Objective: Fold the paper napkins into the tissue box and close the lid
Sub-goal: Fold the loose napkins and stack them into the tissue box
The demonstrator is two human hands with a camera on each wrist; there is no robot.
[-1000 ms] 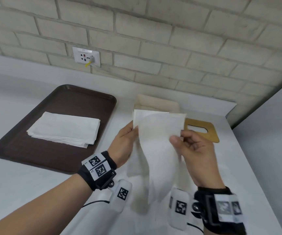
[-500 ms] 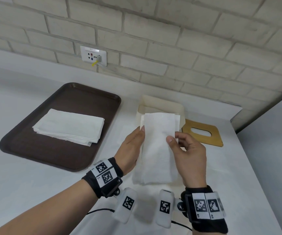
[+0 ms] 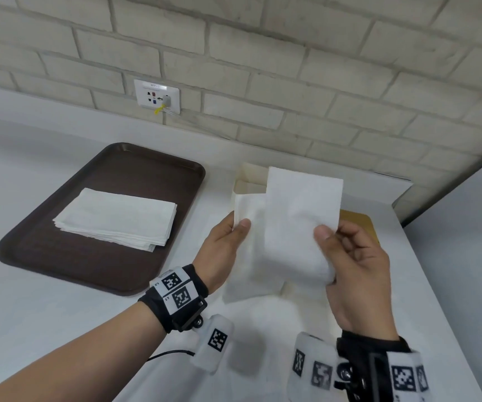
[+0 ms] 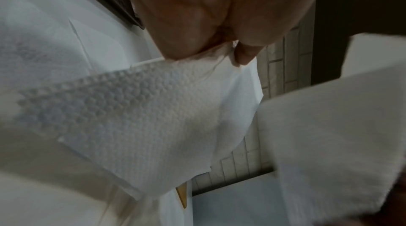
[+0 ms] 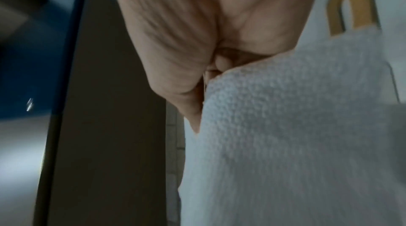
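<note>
I hold a white paper napkin (image 3: 292,227) up in the air with both hands, in front of the open cream tissue box (image 3: 248,181). My left hand (image 3: 228,245) pinches its left edge between thumb and fingers. My right hand (image 3: 350,256) grips the right side, where a folded panel stands up higher. The embossed napkin (image 4: 153,117) fills the left wrist view below the pinching fingers (image 4: 241,56). In the right wrist view the napkin (image 5: 296,125) covers most of the frame. The wooden lid (image 3: 361,224) with its slot lies on the counter behind my right hand.
A dark brown tray (image 3: 112,271) on the left carries a stack of white napkins (image 3: 117,219). The white counter (image 3: 59,329) ends at a brick wall with a power socket (image 3: 157,96). A grey panel (image 3: 466,256) borders the counter on the right.
The napkin has been folded narrower, then raised again. My right hand now holds a folded panel higher than the left part, and both hands moved slightly right and up.
</note>
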